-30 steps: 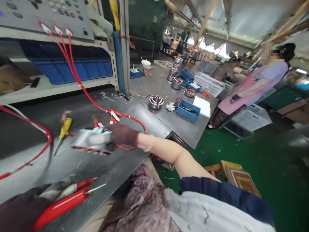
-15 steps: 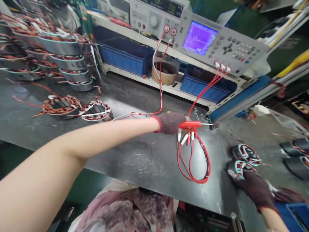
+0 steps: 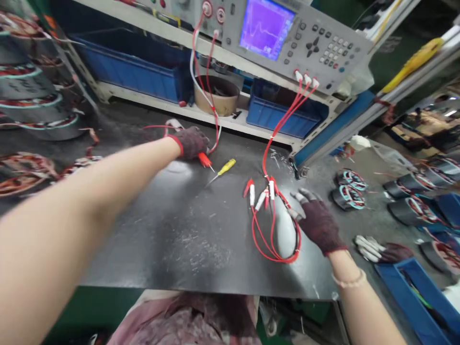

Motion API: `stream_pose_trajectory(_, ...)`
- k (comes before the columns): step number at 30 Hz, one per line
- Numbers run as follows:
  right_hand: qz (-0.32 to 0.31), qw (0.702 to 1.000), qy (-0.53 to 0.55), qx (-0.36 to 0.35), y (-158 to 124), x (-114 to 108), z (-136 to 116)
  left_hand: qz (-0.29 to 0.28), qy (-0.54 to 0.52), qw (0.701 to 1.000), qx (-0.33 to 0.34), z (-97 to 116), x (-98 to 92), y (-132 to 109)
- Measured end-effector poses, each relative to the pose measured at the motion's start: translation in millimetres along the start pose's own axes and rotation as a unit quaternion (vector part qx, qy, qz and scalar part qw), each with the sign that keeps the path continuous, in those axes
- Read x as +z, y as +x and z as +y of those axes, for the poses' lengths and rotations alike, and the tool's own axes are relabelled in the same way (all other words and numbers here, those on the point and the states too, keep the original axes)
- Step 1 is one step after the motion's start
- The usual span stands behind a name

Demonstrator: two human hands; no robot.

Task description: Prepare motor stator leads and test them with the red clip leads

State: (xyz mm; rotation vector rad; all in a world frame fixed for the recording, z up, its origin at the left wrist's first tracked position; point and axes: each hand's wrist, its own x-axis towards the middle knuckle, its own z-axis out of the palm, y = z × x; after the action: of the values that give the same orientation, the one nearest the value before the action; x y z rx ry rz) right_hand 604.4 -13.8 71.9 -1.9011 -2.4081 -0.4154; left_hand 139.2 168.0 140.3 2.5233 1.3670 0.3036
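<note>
My left hand [image 3: 194, 142], in a dark red knitted glove, is closed on a red probe [image 3: 205, 161] whose metal tip points down to the right. Just right of it a yellow screwdriver [image 3: 226, 166] lies on the dark bench. My right hand [image 3: 314, 215], gloved alike with pale fingertips, has its fingers apart beside a loop of red cables [image 3: 299, 239]. Red and white clips [image 3: 252, 194] end these cables on the bench. Two small wound stator cores [image 3: 348, 197] sit to the right of my right hand.
Behind the bench, a white shelf [image 3: 168, 109] carries a tester with a purple screen [image 3: 266, 28]. Blue bins [image 3: 132, 67] and a round tan container [image 3: 217, 98] sit below it. Stacked stators [image 3: 34, 93] stand left. Spare gloves [image 3: 383, 250] and a blue tray [image 3: 413, 297] lie right.
My left hand has moved left and away from the clips with the red probe. My right hand has left the small stators and come to the cable loop. The view has shifted.
</note>
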Motion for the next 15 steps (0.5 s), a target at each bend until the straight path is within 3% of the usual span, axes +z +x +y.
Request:
stream_pose_trajectory(2,0.003,0.997,0.045,-0.063,2.8,5.0,-27.3,0.03,-0.002,0.998,-0.051,3.1,13.8,-6.9)
stream_pose_trajectory(4,-0.01,0.994,0.069,-0.079,14.6,10.6,-47.9,0.062,0.007,0.993,-0.098,13.6,16.6,-8.9)
stream_pose_trajectory(6,-0.046,0.993,0.083,-0.064,30.5,17.3,-66.3,0.089,0.018,0.989,-0.118,25.6,6.8,-17.2)
stream_pose_trajectory(8,-0.089,0.991,0.084,-0.058,41.4,24.9,-84.7,0.112,0.027,0.988,-0.103,34.0,-14.0,-46.2)
stream_pose_trajectory(11,-0.11,0.99,0.041,-0.081,41.1,34.9,-108.7,0.156,0.037,0.982,-0.104,22.5,-56.8,-135.5)
stream_pose_trajectory(15,-0.105,0.993,-0.001,-0.056,33.3,33.1,-129.2,0.247,0.029,0.924,-0.289,-42.5,-97.7,-269.7)
